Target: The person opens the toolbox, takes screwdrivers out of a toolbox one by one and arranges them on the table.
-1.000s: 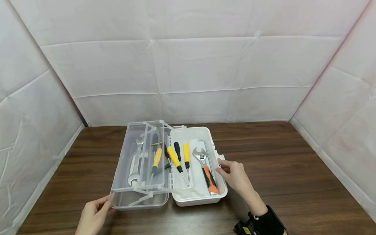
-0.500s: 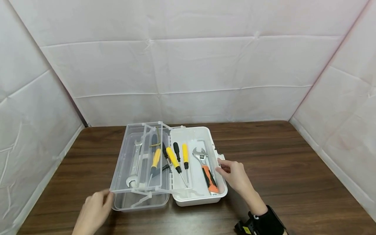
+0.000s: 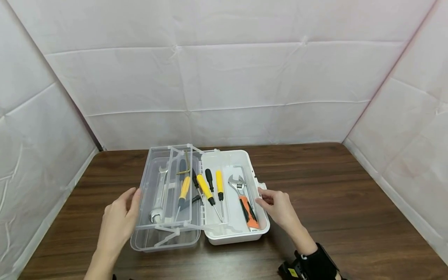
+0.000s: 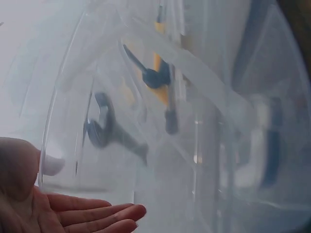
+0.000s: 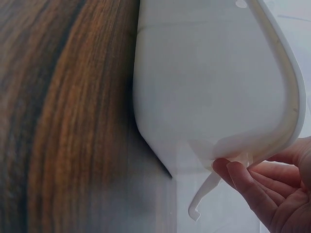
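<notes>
An opened toolbox (image 3: 233,239) has a white base at the right and a clear lid with a clear tray (image 3: 145,186) at the left. My left hand (image 3: 120,217) is beside the tray's left edge with fingers extended; in the left wrist view the fingers (image 4: 102,213) lie straight along the clear plastic. My right hand (image 3: 280,208) pinches the base's right rim by the latch (image 5: 200,199), which hangs down. Behind the clear plastic show an open-end wrench (image 3: 159,198) and a yellow screwdriver (image 3: 184,188).
In the white base lie an adjustable wrench (image 3: 249,214) with an orange handle, yellow-handled screwdrivers (image 3: 205,186), a black-handled screwdriver (image 3: 209,179) and a hex key (image 3: 240,167). A brass hex key (image 3: 187,165) is at the tray. White fabric walls enclose the wooden table (image 3: 332,186).
My left hand has let go of the clear front-left corner and moved up along the tray's left side, its fingers now straightened. The right hand stays at the base's rim.
</notes>
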`<state>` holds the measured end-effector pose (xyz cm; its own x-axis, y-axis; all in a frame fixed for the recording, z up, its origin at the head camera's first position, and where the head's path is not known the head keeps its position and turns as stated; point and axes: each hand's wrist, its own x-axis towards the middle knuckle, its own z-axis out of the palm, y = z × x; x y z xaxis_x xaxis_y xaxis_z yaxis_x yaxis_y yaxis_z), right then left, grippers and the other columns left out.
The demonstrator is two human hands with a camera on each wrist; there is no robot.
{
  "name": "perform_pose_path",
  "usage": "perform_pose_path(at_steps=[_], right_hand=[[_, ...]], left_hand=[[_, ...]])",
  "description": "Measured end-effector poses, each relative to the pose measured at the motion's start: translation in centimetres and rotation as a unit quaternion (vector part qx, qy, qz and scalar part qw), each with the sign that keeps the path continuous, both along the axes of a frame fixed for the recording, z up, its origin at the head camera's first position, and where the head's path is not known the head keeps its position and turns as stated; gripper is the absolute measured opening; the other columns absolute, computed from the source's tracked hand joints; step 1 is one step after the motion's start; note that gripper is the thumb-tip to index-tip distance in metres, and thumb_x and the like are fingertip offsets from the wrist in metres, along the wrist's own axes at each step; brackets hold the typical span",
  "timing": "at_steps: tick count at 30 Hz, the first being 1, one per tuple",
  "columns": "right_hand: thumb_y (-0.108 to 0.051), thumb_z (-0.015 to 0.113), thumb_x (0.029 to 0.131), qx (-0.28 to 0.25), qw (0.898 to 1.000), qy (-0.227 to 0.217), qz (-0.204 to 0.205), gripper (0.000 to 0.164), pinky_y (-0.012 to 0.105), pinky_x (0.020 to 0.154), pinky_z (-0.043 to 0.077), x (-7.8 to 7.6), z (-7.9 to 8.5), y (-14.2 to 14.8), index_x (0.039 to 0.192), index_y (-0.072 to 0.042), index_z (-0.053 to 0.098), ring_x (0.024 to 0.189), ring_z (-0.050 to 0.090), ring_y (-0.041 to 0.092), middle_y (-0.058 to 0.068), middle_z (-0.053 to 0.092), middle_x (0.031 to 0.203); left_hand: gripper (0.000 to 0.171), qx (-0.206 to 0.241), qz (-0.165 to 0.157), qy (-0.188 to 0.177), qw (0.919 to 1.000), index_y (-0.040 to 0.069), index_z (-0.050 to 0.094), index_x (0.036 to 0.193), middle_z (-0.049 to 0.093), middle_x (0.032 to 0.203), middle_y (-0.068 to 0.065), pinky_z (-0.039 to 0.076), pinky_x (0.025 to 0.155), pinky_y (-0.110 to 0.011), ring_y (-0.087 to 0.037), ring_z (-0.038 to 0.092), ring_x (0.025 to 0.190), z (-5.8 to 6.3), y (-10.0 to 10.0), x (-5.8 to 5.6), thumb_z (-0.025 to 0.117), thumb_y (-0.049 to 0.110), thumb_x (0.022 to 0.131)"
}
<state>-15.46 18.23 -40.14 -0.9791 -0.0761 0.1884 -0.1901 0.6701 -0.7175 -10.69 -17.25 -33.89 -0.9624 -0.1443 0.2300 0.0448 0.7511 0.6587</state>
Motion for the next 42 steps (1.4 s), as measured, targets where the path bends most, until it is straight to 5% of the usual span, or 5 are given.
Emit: perform_pose_path(at_steps=[7, 15, 20, 29, 42], right_hand=[[-0.006, 0.066, 0.079, 0.002, 1.0, 0.003, 0.001, 0.031, 0.028, 0.062, 0.05, 0.0, -0.1, -0.1, 0.106, 0.006, 0.062, 0.076, 0.063, 0.019, 0.017, 0.065, 0.094], [-0.006, 0.065, 0.079, 0.015, 1.0, 0.002, 0.01, 0.031, 0.028, 0.062, 0.05, 0.0, 0.2, 0.2, 0.107, 0.007, 0.061, 0.077, 0.063, 0.02, 0.019, 0.063, 0.099], [-0.006, 0.065, 0.079, 0.073, 0.996, 0.01, 0.048, 0.03, 0.022, 0.052, 0.046, -0.4, 0.8, 0.3, 0.105, 0.008, 0.061, 0.063, 0.059, 0.012, 0.014, 0.066, 0.083], [-0.017, 0.065, 0.08, 0.231, 0.967, -0.002, 0.105, 0.022, 0.031, 0.058, 0.047, -2.1, 5.2, -1.1, 0.091, 0.002, 0.067, 0.065, 0.059, 0.019, 0.012, 0.064, 0.081], [-0.019, 0.066, 0.08, 0.267, 0.946, 0.031, 0.18, 0.022, 0.025, 0.057, 0.046, -4.1, 9.4, -8.8, 0.09, 0.0, 0.066, 0.061, 0.057, 0.011, 0.008, 0.065, 0.083]], left_hand=[[0.048, -0.007, 0.003, -0.021, 0.9997, -0.014, 0.04, 0.124, 0.048, 0.114, -0.033, 0.04, 0.078, -0.054, -0.045, 0.047, 0.104, 0.1, 1.0, -0.9, 0.04, 0.023, 0.094], [0.035, -0.002, 0.031, 0.029, 0.9991, -0.016, 0.046, 0.117, 0.05, 0.109, -0.035, 0.042, 0.072, -0.054, -0.046, 0.05, 0.097, -0.6, 1.7, -1.6, 0.042, 0.005, 0.09], [0.033, 0.007, 0.041, 0.041, 0.9983, -0.015, 0.049, 0.116, 0.058, 0.096, -0.031, 0.042, 0.07, -0.053, -0.043, 0.057, 0.088, -1.0, 1.8, -1.6, 0.042, 0.004, 0.09], [0.03, 0.012, 0.057, 0.067, 0.996, -0.013, 0.052, 0.113, 0.064, 0.072, -0.021, 0.042, 0.065, -0.052, -0.035, 0.061, 0.066, -1.3, 1.7, -1.5, 0.044, 0.002, 0.089], [0.03, 0.017, 0.063, 0.067, 0.9956, -0.013, 0.052, 0.114, 0.064, 0.075, -0.021, 0.042, 0.06, -0.049, -0.028, 0.061, 0.058, -1.4, 1.8, -1.6, 0.044, 0.002, 0.089]])
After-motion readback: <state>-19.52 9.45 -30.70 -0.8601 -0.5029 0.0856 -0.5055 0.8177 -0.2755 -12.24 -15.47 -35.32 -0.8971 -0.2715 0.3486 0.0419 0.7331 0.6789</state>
